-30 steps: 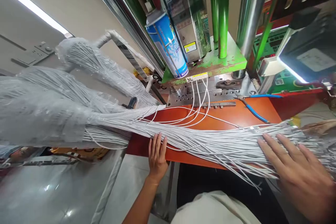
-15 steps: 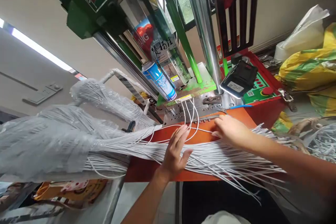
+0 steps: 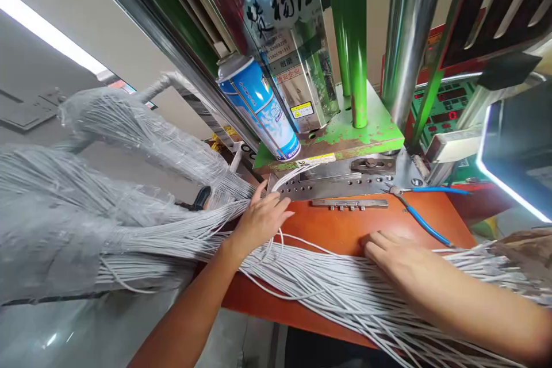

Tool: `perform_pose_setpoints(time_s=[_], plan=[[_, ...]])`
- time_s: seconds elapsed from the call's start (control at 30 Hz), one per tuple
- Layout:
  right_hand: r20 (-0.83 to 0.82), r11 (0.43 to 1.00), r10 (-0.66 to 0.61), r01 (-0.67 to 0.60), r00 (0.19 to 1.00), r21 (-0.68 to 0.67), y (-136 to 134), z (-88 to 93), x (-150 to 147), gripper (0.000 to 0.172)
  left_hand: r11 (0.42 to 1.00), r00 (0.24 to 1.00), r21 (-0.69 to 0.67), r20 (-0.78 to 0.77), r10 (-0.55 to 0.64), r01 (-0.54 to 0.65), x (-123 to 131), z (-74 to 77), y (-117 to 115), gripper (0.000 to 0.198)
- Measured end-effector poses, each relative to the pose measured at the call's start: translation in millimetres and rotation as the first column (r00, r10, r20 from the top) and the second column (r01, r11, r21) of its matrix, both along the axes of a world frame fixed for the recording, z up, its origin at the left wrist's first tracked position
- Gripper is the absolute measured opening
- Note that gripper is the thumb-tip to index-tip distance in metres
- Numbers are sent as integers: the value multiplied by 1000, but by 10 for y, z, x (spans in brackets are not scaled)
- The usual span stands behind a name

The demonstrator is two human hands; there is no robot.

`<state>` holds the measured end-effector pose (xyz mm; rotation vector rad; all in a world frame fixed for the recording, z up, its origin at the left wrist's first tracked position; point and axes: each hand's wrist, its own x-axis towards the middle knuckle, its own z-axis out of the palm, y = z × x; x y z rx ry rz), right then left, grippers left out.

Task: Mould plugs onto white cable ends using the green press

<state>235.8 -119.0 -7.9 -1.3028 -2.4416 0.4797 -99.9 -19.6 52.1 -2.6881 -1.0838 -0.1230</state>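
My left hand (image 3: 261,221) lies with its fingers spread on a thick bundle of white wires (image 3: 345,282), close to the left end of a steel die plate (image 3: 332,187). A few strands curve up beside that hand toward the plate's corner. My right hand (image 3: 397,259) rests flat on the same bundle, further right, near the far side of the strands. Neither hand appears closed around the wires. Blue-handled pliers (image 3: 425,221) lie on the orange worktable (image 3: 332,230), just beyond my right fingertips.
A green press with chrome columns (image 3: 409,29) rises behind the plate, and a blue spray can (image 3: 259,109) leans against it. Plastic-wrapped wire bundles (image 3: 56,224) extend left. A control panel (image 3: 440,103) with red digits and a dark device (image 3: 517,138) sit right.
The wire loops that ran up onto the plate have moved off it, leaving only a few strands near its corner. My left hand has moved left and my right hand has dropped onto the bundle.
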Motion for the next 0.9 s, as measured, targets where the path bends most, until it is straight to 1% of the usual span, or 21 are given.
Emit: perform_pose_setpoints(time_s=[0.03, 0.1, 0.13, 0.17, 0.2, 0.23, 0.3, 0.37, 0.47, 0.53, 0.6, 0.67, 0.7, 0.73, 0.77, 0.8, 0.83, 0.87, 0.9], plan=[[6, 996, 33, -32, 999, -81, 35, 59, -193, 13, 999, 999, -4, 0, 34, -34, -136, 6, -44, 26], [34, 968, 59, -49, 998, -248, 116, 182, -518, 28, 997, 997, -21, 9, 78, -78, -324, -23, -134, 24], [39, 945, 65, -49, 997, -322, 154, 232, -617, 29, 995, 995, -32, 21, 93, -92, -376, -55, -179, 25], [22, 918, 86, -70, 996, -391, 189, 267, -665, 23, 993, 993, -46, 35, 110, -109, -406, -95, -220, 25], [-20, 883, 113, -110, 993, -456, 221, 289, -664, 16, 990, 990, -62, 50, 129, -125, -416, -139, -258, 25], [-83, 851, 126, -150, 989, -504, 251, 298, -623, 15, 987, 987, -77, 69, 146, -140, -413, -180, -289, 26], [-216, 805, 111, -215, 970, -552, 307, 299, -476, 28, 982, 979, -99, 111, 173, -162, -378, -240, -336, 26], [-278, 786, 57, -215, 959, -580, 340, 301, -321, 37, 979, 970, -105, 154, 188, -173, -311, -254, -374, 26], [-269, 769, 16, -184, 963, -612, 307, 341, -200, 42, 984, 958, -87, 228, 173, -157, -109, -179, -466, 25], [-227, 799, 13, -147, 974, -582, 240, 405, -205, 41, 992, 952, -84, 287, 111, -91, 119, -78, -569, 27], [-159, 866, 8, -86, 987, -493, 162, 500, -250, 40, 994, 939, -98, 345, -3, 39, 402, 39, -694, 32], [-131, 948, 2, -43, 991, -316, 81, 626, -290, 38, 976, 911, -130, 398, -109, 173, 680, 152, -815, 38], [-141, 979, 11, -39, 990, -199, 38, 698, -290, 37, 963, 893, -144, 425, -146, 227, 794, 203, -868, 43], [-154, 995, 32, -45, 988, -86, -8, 776, -269, 36, 951, 874, -158, 454, -170, 267, 881, 250, -918, 49], [-157, 998, 58, -58, 986, 5, -59, 854, -221, 35, 940, 858, -176, 483, -176, 292, 935, 294, -965, 54], [-143, 995, 82, -73, 986, 68, -115, 929, -146, 34, 928, 847, -207, 504, -170, 309, 954, 334, -1013, 57], [-118, 991, 95, -83, 988, 103, -175, 993, -50, 32, 912, 844, -257, 516, -149, 318, 940, 370, -1064, 55], [-98, 989, 86, -74, 991, 127, -240, 1039, 60, 31, 894, 850, -328, 517, -101, 306, 901, 401, -1121, 50], [-98, 988, 52, -37, 994, 151, -309, 1058, 169, 29, 870, 862, -414, 506, -25, 268, 845, 422, -1183, 42]])
